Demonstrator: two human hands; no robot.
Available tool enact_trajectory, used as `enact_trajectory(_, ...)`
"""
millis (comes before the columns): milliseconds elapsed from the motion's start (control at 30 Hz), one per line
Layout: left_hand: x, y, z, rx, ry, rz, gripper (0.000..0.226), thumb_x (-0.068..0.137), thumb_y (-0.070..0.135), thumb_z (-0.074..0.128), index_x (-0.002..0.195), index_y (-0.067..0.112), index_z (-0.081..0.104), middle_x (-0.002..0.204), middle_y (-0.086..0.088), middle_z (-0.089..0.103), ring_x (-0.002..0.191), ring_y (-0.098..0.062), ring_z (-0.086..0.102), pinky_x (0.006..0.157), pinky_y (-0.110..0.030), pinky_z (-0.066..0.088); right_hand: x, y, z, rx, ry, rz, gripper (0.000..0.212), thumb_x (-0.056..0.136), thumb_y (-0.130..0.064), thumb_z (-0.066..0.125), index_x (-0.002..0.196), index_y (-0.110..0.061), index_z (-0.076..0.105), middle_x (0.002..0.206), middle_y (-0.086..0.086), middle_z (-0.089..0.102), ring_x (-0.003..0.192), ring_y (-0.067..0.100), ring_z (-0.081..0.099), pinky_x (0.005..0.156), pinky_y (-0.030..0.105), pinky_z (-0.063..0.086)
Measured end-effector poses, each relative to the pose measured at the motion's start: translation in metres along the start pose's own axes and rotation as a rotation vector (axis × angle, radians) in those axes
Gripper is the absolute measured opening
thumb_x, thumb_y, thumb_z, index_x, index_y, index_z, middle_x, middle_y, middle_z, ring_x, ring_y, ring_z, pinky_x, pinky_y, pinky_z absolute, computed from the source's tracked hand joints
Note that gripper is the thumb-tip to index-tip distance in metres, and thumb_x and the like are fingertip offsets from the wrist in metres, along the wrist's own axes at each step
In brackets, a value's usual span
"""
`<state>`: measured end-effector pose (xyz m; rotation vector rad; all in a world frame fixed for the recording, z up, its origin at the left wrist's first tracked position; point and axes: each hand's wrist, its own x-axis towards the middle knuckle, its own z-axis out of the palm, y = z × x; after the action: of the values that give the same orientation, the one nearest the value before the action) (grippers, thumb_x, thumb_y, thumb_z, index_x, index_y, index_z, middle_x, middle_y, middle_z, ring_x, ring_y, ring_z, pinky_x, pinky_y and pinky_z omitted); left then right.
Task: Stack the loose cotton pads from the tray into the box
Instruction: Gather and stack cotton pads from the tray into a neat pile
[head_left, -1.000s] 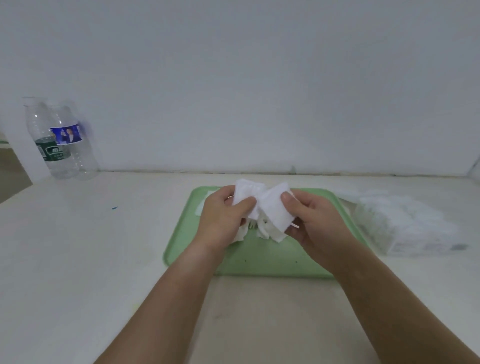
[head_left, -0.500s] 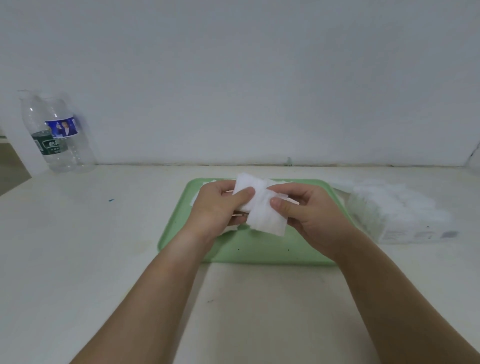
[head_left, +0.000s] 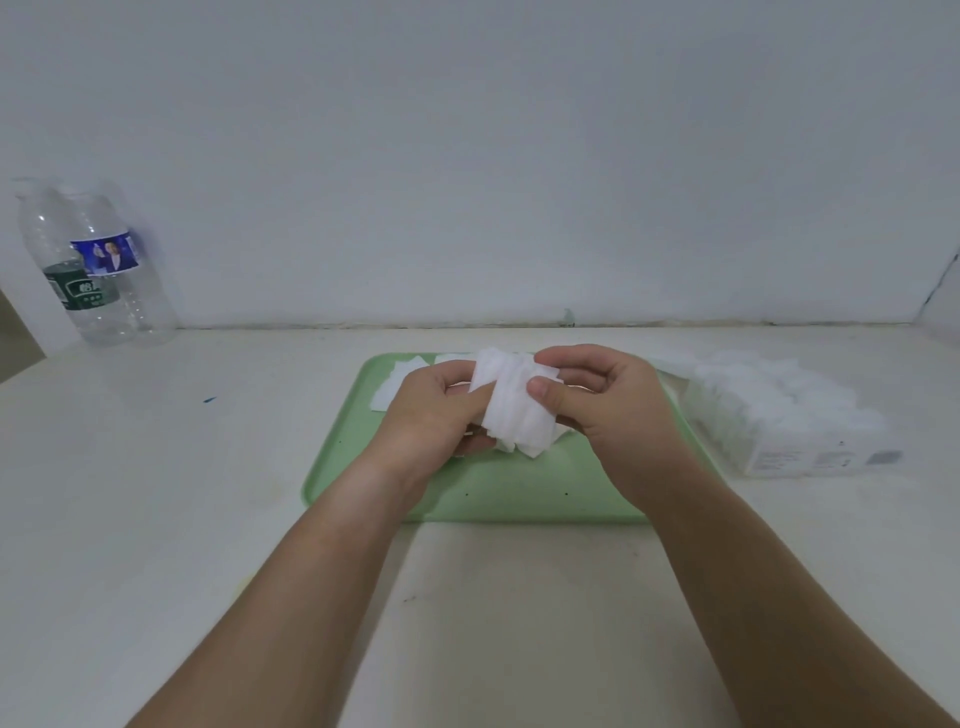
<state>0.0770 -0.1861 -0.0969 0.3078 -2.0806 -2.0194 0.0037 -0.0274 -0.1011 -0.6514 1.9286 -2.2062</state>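
I see the left hand (head_left: 431, 410) and right hand (head_left: 608, 405) above the green tray (head_left: 519, 488), each grip pinching one bundle of cotton pads (head_left: 514, 410); the fingers behind it are hidden. Loose pads (head_left: 387, 395) lie partly covered at the tray's far left. The box (head_left: 779, 431) on the desk (head_left: 156, 519), right of the tray, is washed out.

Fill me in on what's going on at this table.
A person holds a bundle of cotton pads over the green tray. The left hand grips its left side and the right hand pinches its right side. A few loose pads lie at the tray's far left corner. The box, heaped with pads, stands just right of the tray. Nothing is going into it yet.
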Motion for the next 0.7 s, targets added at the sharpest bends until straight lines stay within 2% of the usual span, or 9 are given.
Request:
enact_trajectory(167,0.0009,0.001,-0.0005,-0.016,-0.03,-0.032,0.019,0.095,0.026,0.067,0.106,0.016,0.079,0.089,-0.003,0.076,0.078,-0.015,0.071,0.068,-0.023,0.056,-0.0003,0.0012,-0.0001,-0.081,0.025,-0.003,0.022,0.08,-0.002,0.079,0.099,-0.012,0.075,0.093,0.017,0.073,0.076,0.02,0.071,0.079,0.039,0.061)
enact_trajectory(300,0.0,0.0038,0.0006,-0.049,-0.043,-0.054,0.019,0.095,0.022,0.064,0.102,0.014,0.08,0.081,0.0,0.074,0.071,-0.012,0.069,0.067,-0.025,0.057,0.0,0.0015,0.0023,-0.144,0.07,-0.026,0.021,0.077,-0.007,0.082,0.093,-0.017,0.074,0.093,0.009,0.071,0.074,0.013,0.069,0.069,0.028,0.058)
enact_trajectory(400,-0.0005,0.0045,0.0001,-0.055,-0.042,-0.069,0.021,0.095,0.019,0.061,0.1,0.014,0.08,0.081,-0.002,0.073,0.072,-0.014,0.068,0.068,-0.028,0.058,0.0003,0.0024,0.0034,-0.178,0.095,-0.043,0.019,0.077,-0.008,0.083,0.09,-0.016,0.071,0.086,0.002,0.068,0.065,0.011,0.066,0.06,0.021,0.052)
enact_trajectory(567,-0.0026,0.0067,-0.0011,-0.058,-0.056,-0.076,0.025,0.096,0.013,0.057,0.095,0.018,0.081,0.083,-0.001,0.074,0.073,-0.014,0.069,0.065,-0.027,0.059,0.0007,0.0044,0.0054,-0.163,0.119,-0.057,0.02,0.077,-0.006,0.082,0.091,-0.009,0.069,0.08,0.001,0.066,0.058,0.009,0.062,0.057,0.022,0.052)
enact_trajectory(700,-0.0044,0.0072,-0.0002,-0.063,-0.086,-0.067,0.022,0.097,0.013,0.058,0.1,0.018,0.079,0.085,0.0,0.075,0.072,-0.011,0.07,0.066,-0.026,0.059,0.001,0.0066,0.004,-0.11,0.118,-0.035,0.019,0.078,-0.005,0.081,0.091,-0.009,0.068,0.083,0.005,0.067,0.064,0.013,0.065,0.066,0.032,0.059)
